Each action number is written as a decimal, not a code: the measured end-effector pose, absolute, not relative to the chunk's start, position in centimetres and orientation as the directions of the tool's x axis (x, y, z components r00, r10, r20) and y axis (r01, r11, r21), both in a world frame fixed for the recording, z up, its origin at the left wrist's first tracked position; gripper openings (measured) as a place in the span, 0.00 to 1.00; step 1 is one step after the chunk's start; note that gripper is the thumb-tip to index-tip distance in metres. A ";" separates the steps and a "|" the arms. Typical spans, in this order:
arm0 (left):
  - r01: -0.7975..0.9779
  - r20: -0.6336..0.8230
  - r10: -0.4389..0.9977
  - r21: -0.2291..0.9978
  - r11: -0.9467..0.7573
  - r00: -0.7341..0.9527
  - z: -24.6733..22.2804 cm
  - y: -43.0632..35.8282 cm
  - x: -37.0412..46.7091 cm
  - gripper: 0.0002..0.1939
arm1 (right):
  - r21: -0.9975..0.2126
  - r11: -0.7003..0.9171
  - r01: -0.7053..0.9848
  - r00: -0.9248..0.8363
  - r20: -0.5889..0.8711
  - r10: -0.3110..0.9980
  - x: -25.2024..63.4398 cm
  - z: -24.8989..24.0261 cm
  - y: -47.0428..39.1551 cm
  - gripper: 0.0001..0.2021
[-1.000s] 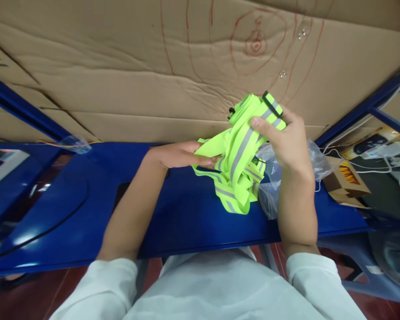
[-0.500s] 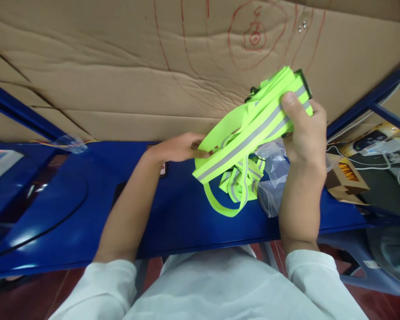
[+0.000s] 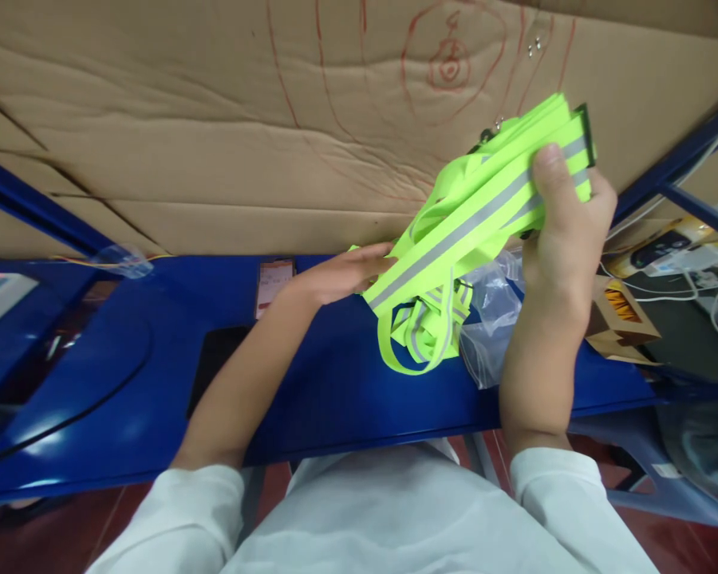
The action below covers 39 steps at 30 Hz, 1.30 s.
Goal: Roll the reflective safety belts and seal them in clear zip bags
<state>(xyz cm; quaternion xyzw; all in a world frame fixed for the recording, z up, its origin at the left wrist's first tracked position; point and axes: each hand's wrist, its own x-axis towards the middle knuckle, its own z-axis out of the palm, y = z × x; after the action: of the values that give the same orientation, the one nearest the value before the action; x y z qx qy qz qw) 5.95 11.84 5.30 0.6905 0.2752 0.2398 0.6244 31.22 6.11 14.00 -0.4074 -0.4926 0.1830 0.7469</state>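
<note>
My right hand (image 3: 566,211) grips a folded bundle of lime-yellow reflective straps (image 3: 472,227) with grey stripes, its thumb pressed on top near the upper end. A black buckle piece (image 3: 585,134) sticks out beyond that hand. The bundle slants down to the left, and a narrow loop hangs beneath it. At its lower end, my left hand (image 3: 350,271) has its fingers stretched out against the straps; the fingertips are partly hidden. Another tangled reflective strap (image 3: 422,331) lies on the blue table (image 3: 335,383) below, beside a clear plastic bag (image 3: 487,343).
A phone-like item (image 3: 274,281) and a dark flat object (image 3: 212,363) lie by my left forearm. A cardboard panel (image 3: 185,175) stands behind the table. To the right are an open brown box (image 3: 622,327) and white cables (image 3: 670,295). A black cable (image 3: 96,406) crosses the left side.
The bundle and my right hand have moved up and right. My left hand has shifted right along the straps' lower end, uncovering more of the phone-like item.
</note>
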 end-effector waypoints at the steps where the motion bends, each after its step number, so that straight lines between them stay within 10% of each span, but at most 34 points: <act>1: 0.119 0.007 0.652 0.982 -0.148 0.758 5.3 11.8 6.1 0.29 | -0.793 0.595 0.135 0.431 0.587 0.685 30.9 13.9 6.1 0.13; 10: -0.187 0.406 0.731 0.912 -0.365 0.548 8.8 9.1 5.8 0.41 | -0.778 0.549 0.306 0.124 0.605 0.787 28.3 13.5 4.5 0.15; 14: -0.205 0.299 0.772 0.954 -0.221 0.561 9.2 7.3 6.9 0.50 | -0.792 0.498 0.353 0.015 0.537 0.843 27.3 13.6 3.7 0.15; 22: -0.173 0.034 0.710 0.977 0.125 0.703 7.5 7.8 8.0 0.34 | -0.879 0.422 0.223 -0.035 0.426 0.904 26.6 12.8 4.1 0.19; 39: -0.035 0.211 0.654 0.962 -0.272 0.726 6.7 7.7 7.8 0.30 | -0.962 0.264 -0.069 -0.022 0.266 0.964 26.8 11.7 6.1 0.23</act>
<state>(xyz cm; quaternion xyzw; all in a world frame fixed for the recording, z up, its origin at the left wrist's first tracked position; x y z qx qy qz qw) 7.85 7.71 6.67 0.7370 0.2101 0.3044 0.5657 26.76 6.06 11.67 -0.4041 -0.5534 0.4524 0.5708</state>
